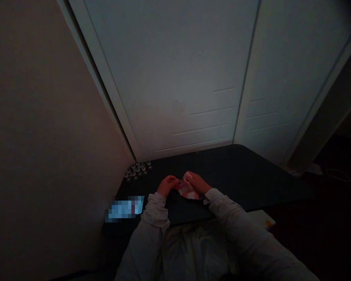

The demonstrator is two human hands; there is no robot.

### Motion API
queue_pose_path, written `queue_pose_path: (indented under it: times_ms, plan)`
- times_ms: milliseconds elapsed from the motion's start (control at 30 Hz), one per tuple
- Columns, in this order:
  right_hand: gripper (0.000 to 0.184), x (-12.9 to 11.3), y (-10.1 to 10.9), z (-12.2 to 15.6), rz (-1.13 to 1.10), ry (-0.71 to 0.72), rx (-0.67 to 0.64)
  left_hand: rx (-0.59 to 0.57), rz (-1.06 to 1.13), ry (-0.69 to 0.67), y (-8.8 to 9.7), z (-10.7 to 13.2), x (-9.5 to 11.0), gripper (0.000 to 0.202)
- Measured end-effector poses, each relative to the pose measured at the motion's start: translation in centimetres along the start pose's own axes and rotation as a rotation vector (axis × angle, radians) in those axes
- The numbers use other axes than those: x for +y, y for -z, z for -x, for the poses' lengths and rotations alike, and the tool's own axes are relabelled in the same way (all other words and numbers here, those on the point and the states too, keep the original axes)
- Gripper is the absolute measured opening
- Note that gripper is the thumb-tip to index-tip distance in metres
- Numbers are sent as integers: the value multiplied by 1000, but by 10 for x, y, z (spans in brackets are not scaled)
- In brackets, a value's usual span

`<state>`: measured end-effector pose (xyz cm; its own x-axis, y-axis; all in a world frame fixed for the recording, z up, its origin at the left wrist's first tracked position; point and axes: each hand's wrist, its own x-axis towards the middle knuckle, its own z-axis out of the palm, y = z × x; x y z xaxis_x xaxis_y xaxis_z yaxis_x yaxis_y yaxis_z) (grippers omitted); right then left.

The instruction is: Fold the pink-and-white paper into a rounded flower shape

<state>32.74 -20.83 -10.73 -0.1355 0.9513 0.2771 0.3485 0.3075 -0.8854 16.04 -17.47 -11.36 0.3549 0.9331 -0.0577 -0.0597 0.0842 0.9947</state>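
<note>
Over the dark table, my right hand (pixel 198 182) is closed on a pink-and-white cloth (pixel 190 192), which hangs down below the fingers. My left hand (pixel 167 185) is just to its left, fingers pinched together at a small shiny object (pixel 179 182) that shows between the two hands. The object touches or nearly touches the cloth's left edge; its exact kind is too small and dim to make out. Several small shiny pieces (pixel 138 168) stand in a cluster at the table's back left corner.
A lit, blurred-out screen (pixel 124 208) lies at the left front of the black table (pixel 236 175). White panelled doors (pixel 175 78) rise behind the table, and a wall (pixel 61 156) borders it on the left. A pale box (pixel 261 219) sits below the front edge, by my right sleeve.
</note>
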Motion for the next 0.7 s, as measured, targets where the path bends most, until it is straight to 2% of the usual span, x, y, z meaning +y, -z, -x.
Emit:
queue_pose_path:
  times_ms: [333, 700]
  plan:
    - [14, -3, 1, 2, 32, -10, 4, -11, -13, -7, -1, 2, 3, 36]
    - [21, 0, 1, 0, -3, 34, -12, -11, -33, -25, 0, 0, 0, 35]
